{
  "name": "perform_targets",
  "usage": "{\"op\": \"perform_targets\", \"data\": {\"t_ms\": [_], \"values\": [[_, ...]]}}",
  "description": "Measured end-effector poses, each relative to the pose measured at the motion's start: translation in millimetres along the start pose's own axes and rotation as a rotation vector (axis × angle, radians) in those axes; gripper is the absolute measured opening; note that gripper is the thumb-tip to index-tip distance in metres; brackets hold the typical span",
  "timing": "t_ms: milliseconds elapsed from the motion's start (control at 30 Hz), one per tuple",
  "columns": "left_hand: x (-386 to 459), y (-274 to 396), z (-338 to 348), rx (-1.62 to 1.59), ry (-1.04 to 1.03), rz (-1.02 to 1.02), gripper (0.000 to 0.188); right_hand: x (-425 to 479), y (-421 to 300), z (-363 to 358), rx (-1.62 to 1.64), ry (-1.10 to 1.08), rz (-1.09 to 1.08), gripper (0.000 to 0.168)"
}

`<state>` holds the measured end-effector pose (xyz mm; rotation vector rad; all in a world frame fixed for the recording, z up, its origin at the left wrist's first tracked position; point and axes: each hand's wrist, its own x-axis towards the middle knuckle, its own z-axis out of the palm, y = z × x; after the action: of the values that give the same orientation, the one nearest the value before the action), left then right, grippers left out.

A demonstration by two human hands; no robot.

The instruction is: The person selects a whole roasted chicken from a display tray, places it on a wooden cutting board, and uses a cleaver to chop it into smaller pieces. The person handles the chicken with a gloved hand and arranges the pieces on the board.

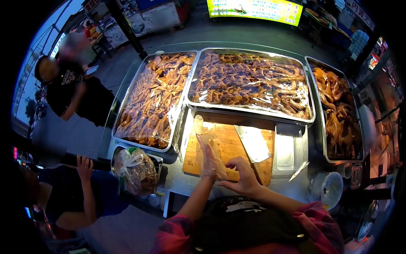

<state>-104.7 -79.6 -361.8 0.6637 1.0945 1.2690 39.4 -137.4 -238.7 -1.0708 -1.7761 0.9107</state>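
My left hand [209,160] is inside a loose clear disposable plastic glove [200,139], its fingers pointing away from me over the wooden cutting board [222,128]. The glove's tip hangs empty beyond the fingers. Bare and curled, my right hand [244,179] is beside the glove's cuff, with thumb and forefinger apart and nothing visible between them. A wide-bladed cleaver [253,144] lies on the board's right side; its handle end is partly hidden behind my right hand. A clear plastic tray [288,150] sits right of the board.
Film-covered metal trays of cooked poultry pieces stand at left [152,101] and centre [247,82]. Whole browned birds [336,111] fill the right tray. A tied food bag [136,171] is at left, a plastic tub [326,190] at right. Another person's hand [84,168] is at far left.
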Motion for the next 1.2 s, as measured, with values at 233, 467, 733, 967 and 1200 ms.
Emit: {"op": "perform_targets", "data": {"t_ms": [233,467,733,967,1200], "values": [[-8.7,7.0,19.0,-0.253,-0.012,-0.002,0.069,3.2,5.0,4.4,-0.124,-0.002,-0.132,0.036],[-13.2,6.7,17.5,-0.065,0.071,0.096,0.063,6.0,5.7,14.2,-0.175,0.032,-0.161,0.034],[-36.4,41.6,20.3,0.564,0.117,0.412,0.06,19.7,5.5,22.1,-0.158,0.068,-0.199,0.033],[-30.7,58.4,32.1,-0.004,0.22,0.213,0.068,26.5,6.4,31.8,-0.184,0.034,-0.327,0.033],[-23.3,50.0,27.9,-0.09,0.176,0.296,0.071,38.3,0.6,34.1,-0.197,-0.054,-0.376,0.032]]}}
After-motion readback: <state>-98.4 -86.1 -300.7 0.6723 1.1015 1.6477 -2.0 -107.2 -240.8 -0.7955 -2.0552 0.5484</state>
